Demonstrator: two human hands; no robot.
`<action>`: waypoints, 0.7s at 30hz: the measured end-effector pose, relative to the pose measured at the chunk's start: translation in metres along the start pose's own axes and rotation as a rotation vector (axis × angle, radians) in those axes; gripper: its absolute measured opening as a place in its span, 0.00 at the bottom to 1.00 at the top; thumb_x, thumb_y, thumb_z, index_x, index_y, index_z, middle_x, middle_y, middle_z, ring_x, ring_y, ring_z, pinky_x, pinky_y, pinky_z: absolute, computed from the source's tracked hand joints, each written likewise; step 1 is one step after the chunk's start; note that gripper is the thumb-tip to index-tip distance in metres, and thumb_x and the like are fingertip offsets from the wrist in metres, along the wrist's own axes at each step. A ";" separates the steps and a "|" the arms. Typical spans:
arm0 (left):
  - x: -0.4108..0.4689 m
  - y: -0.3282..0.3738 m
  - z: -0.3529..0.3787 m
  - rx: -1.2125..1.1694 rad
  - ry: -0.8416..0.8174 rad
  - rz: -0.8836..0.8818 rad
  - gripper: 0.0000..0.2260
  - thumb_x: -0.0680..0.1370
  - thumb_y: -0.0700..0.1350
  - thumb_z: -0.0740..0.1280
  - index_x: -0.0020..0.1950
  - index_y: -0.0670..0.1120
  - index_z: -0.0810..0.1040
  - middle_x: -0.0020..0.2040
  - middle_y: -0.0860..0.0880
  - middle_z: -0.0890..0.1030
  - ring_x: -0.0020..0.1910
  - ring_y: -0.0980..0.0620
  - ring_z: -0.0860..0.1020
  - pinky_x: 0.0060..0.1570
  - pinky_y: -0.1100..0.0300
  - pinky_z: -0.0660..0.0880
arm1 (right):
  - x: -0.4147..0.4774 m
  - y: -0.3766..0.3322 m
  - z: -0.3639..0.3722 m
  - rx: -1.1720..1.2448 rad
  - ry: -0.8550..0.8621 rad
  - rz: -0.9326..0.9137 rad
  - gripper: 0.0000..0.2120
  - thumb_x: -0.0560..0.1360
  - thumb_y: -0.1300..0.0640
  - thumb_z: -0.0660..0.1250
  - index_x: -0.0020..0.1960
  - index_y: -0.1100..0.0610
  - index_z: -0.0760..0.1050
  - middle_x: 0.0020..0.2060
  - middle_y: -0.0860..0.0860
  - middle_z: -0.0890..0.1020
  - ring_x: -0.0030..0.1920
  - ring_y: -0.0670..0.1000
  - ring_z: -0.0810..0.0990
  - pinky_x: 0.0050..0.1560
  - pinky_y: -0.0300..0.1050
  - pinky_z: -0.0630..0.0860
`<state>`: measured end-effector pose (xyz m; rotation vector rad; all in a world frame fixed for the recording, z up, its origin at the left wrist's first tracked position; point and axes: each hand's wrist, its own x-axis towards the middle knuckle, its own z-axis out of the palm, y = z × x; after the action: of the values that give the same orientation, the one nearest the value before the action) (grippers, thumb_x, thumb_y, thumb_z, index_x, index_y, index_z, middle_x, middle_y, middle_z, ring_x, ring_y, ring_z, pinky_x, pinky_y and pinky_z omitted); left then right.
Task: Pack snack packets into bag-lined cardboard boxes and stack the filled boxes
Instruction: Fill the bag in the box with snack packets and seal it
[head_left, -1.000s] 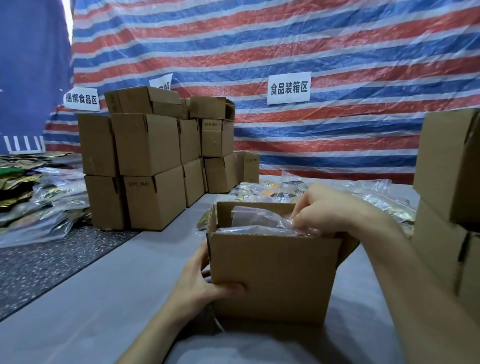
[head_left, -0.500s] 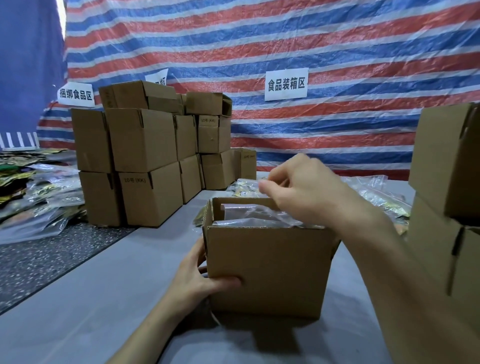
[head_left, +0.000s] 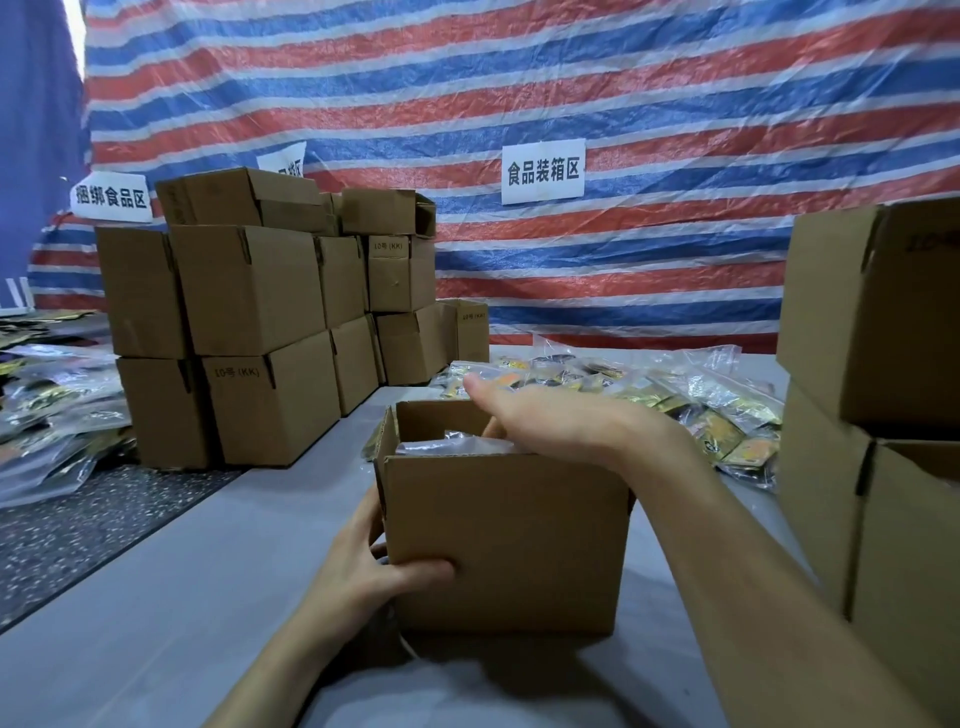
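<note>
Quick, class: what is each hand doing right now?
Left hand: grip on the open box's lower left corner.
Right hand: open, over the box top.

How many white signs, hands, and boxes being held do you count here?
White signs: 3, one half hidden behind the stacked boxes
Hands: 2 (left hand, right hand)
Held box: 1
Total: 6

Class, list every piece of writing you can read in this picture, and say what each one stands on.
"食品装箱区": white sign on the striped tarp.
"捆绑食品区": left sign.
"10号 (KK)": lower front box, upper rear box, small rear box.
Third sign: half hidden behind boxes, unreadable.
Print on the right-hand box and the snack packets: too blurred to read.
</note>
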<state>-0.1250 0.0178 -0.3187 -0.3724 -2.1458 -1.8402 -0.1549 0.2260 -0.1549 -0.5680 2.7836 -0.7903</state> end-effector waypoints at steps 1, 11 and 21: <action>0.000 0.000 0.000 -0.007 -0.001 -0.006 0.43 0.53 0.54 0.83 0.67 0.53 0.75 0.58 0.52 0.85 0.56 0.53 0.83 0.50 0.59 0.80 | -0.003 -0.001 -0.002 -0.047 0.073 -0.045 0.39 0.79 0.27 0.43 0.71 0.52 0.74 0.71 0.53 0.75 0.71 0.54 0.72 0.75 0.59 0.63; 0.000 0.006 0.001 -0.076 -0.012 -0.032 0.43 0.51 0.55 0.83 0.66 0.55 0.77 0.57 0.56 0.85 0.55 0.56 0.83 0.46 0.66 0.80 | -0.033 0.036 -0.024 0.106 0.691 -0.142 0.21 0.79 0.33 0.59 0.57 0.47 0.79 0.53 0.46 0.82 0.52 0.45 0.79 0.53 0.50 0.79; -0.002 0.005 -0.001 -0.134 -0.008 -0.094 0.29 0.57 0.55 0.81 0.55 0.46 0.84 0.52 0.47 0.87 0.49 0.50 0.86 0.42 0.64 0.81 | -0.082 0.086 0.033 0.681 0.316 -0.178 0.47 0.61 0.32 0.76 0.76 0.34 0.61 0.72 0.36 0.66 0.70 0.41 0.68 0.68 0.49 0.71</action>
<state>-0.1209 0.0173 -0.3149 -0.3127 -2.0836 -2.0446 -0.0976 0.3119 -0.2223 -0.5901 2.4749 -1.8939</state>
